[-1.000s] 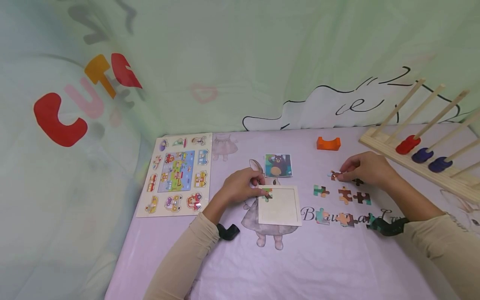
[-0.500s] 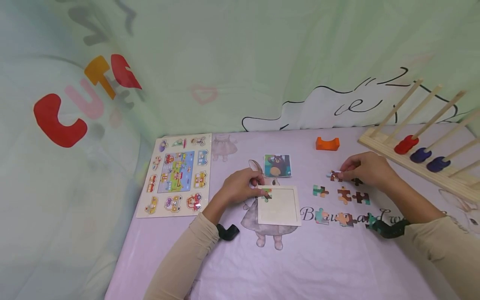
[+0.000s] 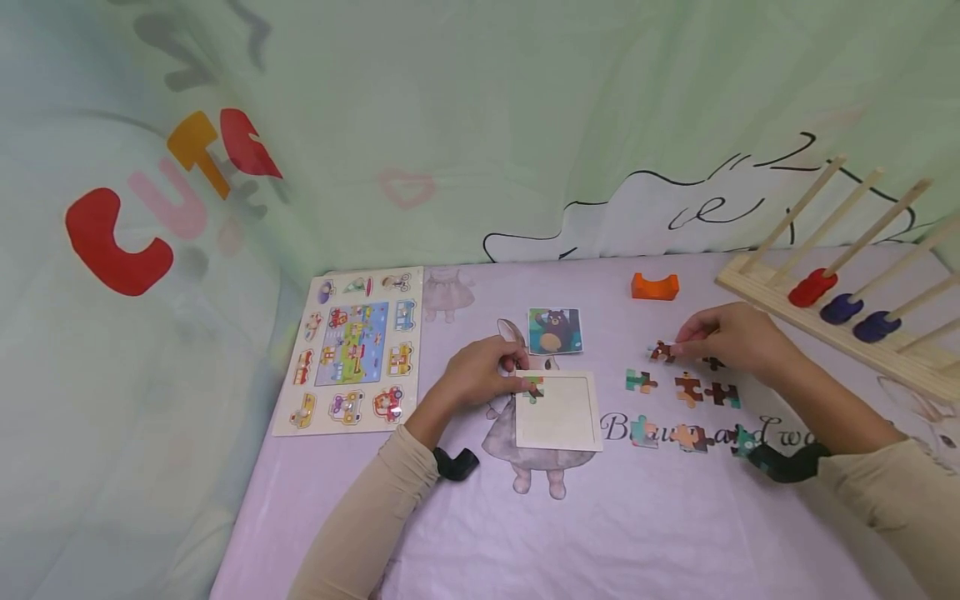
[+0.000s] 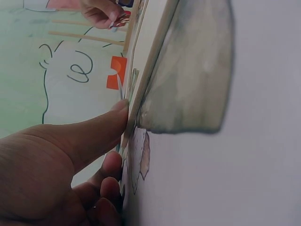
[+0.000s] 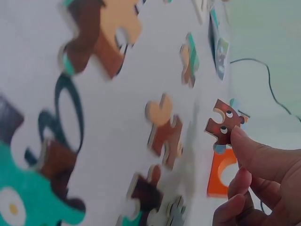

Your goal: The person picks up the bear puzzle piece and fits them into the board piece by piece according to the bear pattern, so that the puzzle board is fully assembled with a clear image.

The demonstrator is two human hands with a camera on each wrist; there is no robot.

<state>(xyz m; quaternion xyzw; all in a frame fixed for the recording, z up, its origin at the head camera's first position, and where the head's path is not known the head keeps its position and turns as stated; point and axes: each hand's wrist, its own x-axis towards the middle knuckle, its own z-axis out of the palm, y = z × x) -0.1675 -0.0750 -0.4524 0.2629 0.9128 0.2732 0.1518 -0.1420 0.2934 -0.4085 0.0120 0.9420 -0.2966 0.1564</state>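
In the head view the left hand [image 3: 487, 372] pinches the left edge of a pale square puzzle tray [image 3: 558, 421], where one green and brown piece [image 3: 533, 390] lies in the upper left corner. Thumb and fingers of the right hand [image 3: 723, 337] hold a brown piece [image 3: 662, 351], raised off the cloth; the right wrist view shows two eyes on this piece [image 5: 225, 123]. Loose pieces lie below that hand, among them a green one [image 3: 640, 382] and a brown and orange one [image 3: 688, 389]. A bear picture card [image 3: 555, 332] sits just behind the tray.
A vehicle peg puzzle board [image 3: 352, 350] lies at the left. Behind the loose pieces is an orange block [image 3: 655, 287]. A wooden rack [image 3: 847, 329] with upright rods and red and blue beads stands at the right. Curtains hang behind the cloth.
The right hand has lifted the brown piece and shifted it slightly left, tilting it. The left hand and the tray have stayed in place.
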